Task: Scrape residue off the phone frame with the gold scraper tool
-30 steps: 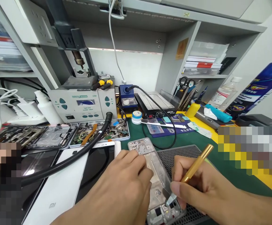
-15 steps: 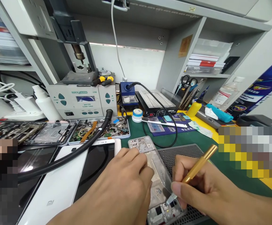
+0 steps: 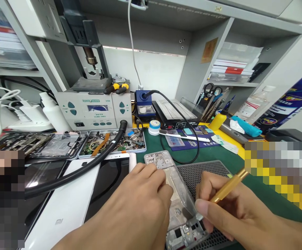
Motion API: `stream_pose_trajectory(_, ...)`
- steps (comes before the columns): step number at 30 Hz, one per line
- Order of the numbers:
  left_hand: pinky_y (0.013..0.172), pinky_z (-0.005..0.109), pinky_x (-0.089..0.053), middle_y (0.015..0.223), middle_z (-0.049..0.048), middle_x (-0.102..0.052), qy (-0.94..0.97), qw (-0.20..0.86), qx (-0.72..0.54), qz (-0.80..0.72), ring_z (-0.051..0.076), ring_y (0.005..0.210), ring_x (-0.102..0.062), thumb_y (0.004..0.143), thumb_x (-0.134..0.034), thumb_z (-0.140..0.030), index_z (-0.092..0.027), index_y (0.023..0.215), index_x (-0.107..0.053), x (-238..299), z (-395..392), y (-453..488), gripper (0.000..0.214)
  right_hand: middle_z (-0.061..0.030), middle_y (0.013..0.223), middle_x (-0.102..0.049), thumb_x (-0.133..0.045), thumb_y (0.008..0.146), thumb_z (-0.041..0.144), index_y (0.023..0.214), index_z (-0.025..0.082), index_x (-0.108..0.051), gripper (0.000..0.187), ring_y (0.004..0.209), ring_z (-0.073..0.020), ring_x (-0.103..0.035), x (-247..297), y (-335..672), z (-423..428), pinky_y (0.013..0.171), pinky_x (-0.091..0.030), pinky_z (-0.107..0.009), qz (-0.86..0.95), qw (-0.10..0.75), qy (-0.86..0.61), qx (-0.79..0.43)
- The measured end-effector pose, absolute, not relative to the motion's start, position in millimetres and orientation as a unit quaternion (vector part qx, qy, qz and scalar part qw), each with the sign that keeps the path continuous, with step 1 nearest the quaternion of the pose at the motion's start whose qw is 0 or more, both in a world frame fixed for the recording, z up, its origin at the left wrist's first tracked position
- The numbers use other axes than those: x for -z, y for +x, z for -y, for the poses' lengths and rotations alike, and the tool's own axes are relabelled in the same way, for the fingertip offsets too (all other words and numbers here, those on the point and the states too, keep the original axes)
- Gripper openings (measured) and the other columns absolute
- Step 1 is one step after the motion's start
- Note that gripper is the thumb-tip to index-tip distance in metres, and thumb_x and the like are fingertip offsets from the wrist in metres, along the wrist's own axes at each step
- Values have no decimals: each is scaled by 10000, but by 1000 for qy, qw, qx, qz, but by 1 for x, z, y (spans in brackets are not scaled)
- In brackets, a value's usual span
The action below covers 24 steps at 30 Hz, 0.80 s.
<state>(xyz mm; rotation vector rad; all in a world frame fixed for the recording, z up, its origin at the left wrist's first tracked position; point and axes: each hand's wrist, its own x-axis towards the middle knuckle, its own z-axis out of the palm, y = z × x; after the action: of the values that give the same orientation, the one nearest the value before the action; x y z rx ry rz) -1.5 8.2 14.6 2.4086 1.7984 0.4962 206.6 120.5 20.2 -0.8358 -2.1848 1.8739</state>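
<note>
A bare phone frame (image 3: pixel 178 194), with its back cover off, lies on the black honeycomb mat (image 3: pixel 213 170). My left hand (image 3: pixel 143 198) is closed on the frame's left edge, its fingers curled and the fingertips hidden. In my right hand (image 3: pixel 221 205) a gold-handled craft knife (image 3: pixel 230 185) is held like a pen, slanting up to the right. Its blade tip points at the right edge of the frame, close to the lower end; I cannot tell whether it touches. Small black pads and metal spots show at that lower end.
A black hose (image 3: pixel 80 173) crosses white phones (image 3: pixel 64 208) on the left. Behind stand a tray of circuit boards (image 3: pixel 114 140), a hot air station (image 3: pixel 96 109), a soldering iron stand (image 3: pixel 144 104) and a heating plate (image 3: pixel 177 113). A brush (image 3: pixel 184 136) lies beside a small round tub (image 3: pixel 154 127).
The knife tip has moved away from the frame's lower end, slightly up and right, with my right hand. My left hand keeps its grip. The whole view has shifted a little.
</note>
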Motion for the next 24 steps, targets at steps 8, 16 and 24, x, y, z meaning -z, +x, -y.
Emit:
stream_pose_trajectory(8,941,526,-482,966,70,-623,789,44,-160,-591,290,954,-579,1001,-504,-151,-184,963,-695,-12,-8,-4,198,69,621,-569,-731,984,519,995,200,-617,339,477,-51,-437,-18,210,-139,470,-346,-162,642,-10,-245,-727)
stream_pose_trajectory(16,845,519,-493,923,85,-602,813,59,-166,-556,300,903,-564,996,-468,-192,-173,937,-697,-4,-15,-9,237,54,716,-565,-820,906,496,877,187,-585,390,505,-52,-463,-22,206,-128,461,-344,-159,680,5,-297,-671)
stream_pose_trajectory(24,826,442,-483,899,83,-603,799,46,-184,-571,286,903,-581,995,-513,-182,-186,902,-685,-6,-11,-6,195,64,678,-541,-790,906,547,850,203,-556,420,482,-57,-413,-21,201,-125,450,-306,-178,681,9,-306,-665)
